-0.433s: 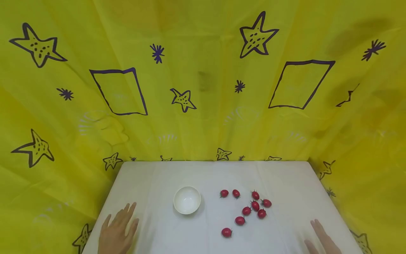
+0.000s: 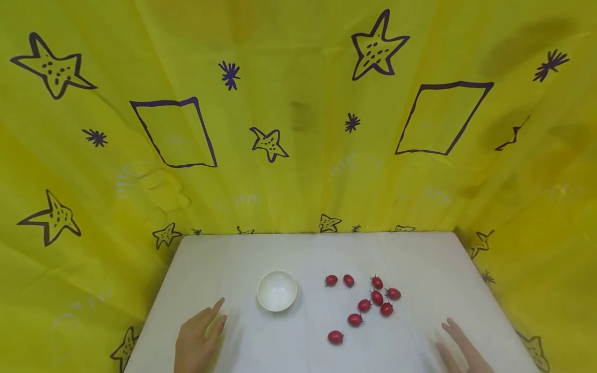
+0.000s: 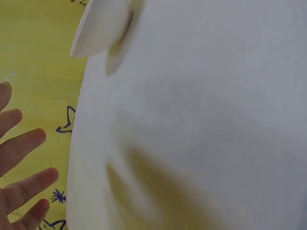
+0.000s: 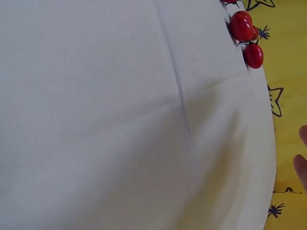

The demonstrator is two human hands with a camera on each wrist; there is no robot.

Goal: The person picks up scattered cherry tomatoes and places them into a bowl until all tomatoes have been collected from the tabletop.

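Note:
My left hand [image 2: 198,339] hovers over the left part of the table, its fingers extended and holding nothing. To its upper right stands a small white bowl [image 2: 277,291] with nothing inside; its side also shows at the top of the left wrist view. Right of the bowl lie several red cherry tomatoes [image 2: 364,305] with green stems, loosely scattered. My right hand [image 2: 464,348] is over the right side of the table, fingers loosely straight, apart from the tomatoes. Only its fingertips [image 4: 301,165] enter the right wrist view.
A white cloth covers the table [image 2: 224,259]. Yellow curtains [image 2: 298,171] printed with dark stars and frames close in its back and both sides. One tomato [image 2: 335,337] lies nearer the front than the others.
My left hand has moved right, towards the bowl, and turned somewhat. My right hand has shifted slightly left and forward. The bowl and tomatoes stay in place on the table.

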